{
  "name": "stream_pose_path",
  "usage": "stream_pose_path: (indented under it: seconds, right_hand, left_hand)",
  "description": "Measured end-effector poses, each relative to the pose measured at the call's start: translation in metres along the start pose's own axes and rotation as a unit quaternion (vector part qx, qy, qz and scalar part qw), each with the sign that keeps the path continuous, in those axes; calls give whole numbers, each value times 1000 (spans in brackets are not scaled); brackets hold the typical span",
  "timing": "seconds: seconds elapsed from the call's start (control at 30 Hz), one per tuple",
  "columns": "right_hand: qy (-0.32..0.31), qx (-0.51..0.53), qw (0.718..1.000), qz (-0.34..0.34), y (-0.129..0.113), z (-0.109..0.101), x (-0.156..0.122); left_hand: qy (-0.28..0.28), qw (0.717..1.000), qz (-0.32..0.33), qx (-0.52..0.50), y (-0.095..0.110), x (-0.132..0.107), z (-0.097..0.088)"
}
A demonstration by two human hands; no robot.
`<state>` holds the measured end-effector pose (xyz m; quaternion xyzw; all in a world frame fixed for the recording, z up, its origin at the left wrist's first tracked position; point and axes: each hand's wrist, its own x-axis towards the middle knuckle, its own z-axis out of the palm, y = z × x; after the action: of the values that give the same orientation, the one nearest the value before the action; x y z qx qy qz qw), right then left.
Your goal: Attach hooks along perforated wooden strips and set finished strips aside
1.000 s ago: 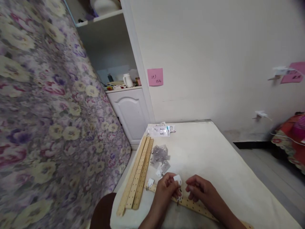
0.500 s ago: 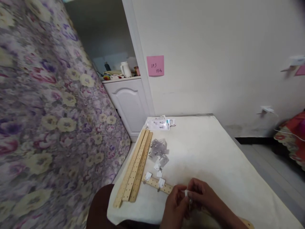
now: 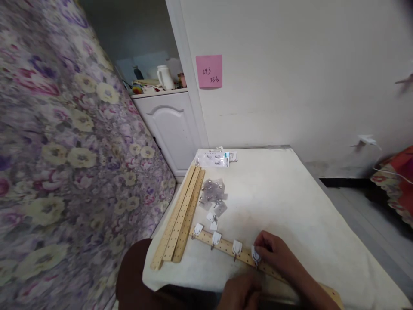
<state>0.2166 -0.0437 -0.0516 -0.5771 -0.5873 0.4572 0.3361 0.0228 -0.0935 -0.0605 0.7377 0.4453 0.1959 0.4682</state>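
A wooden strip with holes (image 3: 222, 245) lies slantwise along the near part of the table, and white-backed metal hooks (image 3: 237, 247) sit along it. My right hand (image 3: 269, 247) pinches another white-backed hook (image 3: 256, 255) between thumb and fingers, against the strip. My left hand (image 3: 240, 292) is low at the table's near edge, below the strip; its fingers are dark and smeared, and I cannot see anything in it. Two loose white pieces (image 3: 213, 224) lie just beyond the strip's left end.
Several longer perforated wooden strips (image 3: 180, 215) lie together along the table's left side. Beyond the loose pieces is a pile of small clear packets (image 3: 213, 191) with metal parts. Flat hook packaging (image 3: 213, 159) rests at the far edge. A brown rounded seat (image 3: 134, 273) stands at the left.
My left hand has come away from the hook and dropped toward the near edge. My right hand now holds the hook against the strip. Another hook on the strip has come into sight.
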Motion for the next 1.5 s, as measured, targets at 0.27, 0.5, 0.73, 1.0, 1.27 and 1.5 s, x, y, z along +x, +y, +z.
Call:
stream_pose_path:
  seconds: [0.27, 0.5, 0.73, 1.0, 1.27, 1.5]
  right_hand:
    - [23, -38, 999, -8, 0, -1, -4]
    - [15, -61, 998, -2, 4, -5, -6]
    - [10, -34, 999, -2, 7, -10, -8]
    - [11, -39, 999, -3, 3, -13, -10]
    - [9, -45, 999, 2, 4, -11, -9]
    - [8, -51, 999, 0, 11, -7, -6]
  left_hand:
    - [10, 979, 118, 168, 10, 8, -6]
    - [63, 974, 106, 188, 3, 8, -1]
    - [66, 978, 109, 164, 8, 11, 3]
    - [57, 976, 142, 157, 14, 11, 1]
    - [59, 971, 163, 164, 13, 12, 2]
    - [61, 976, 177, 109, 5, 13, 0]
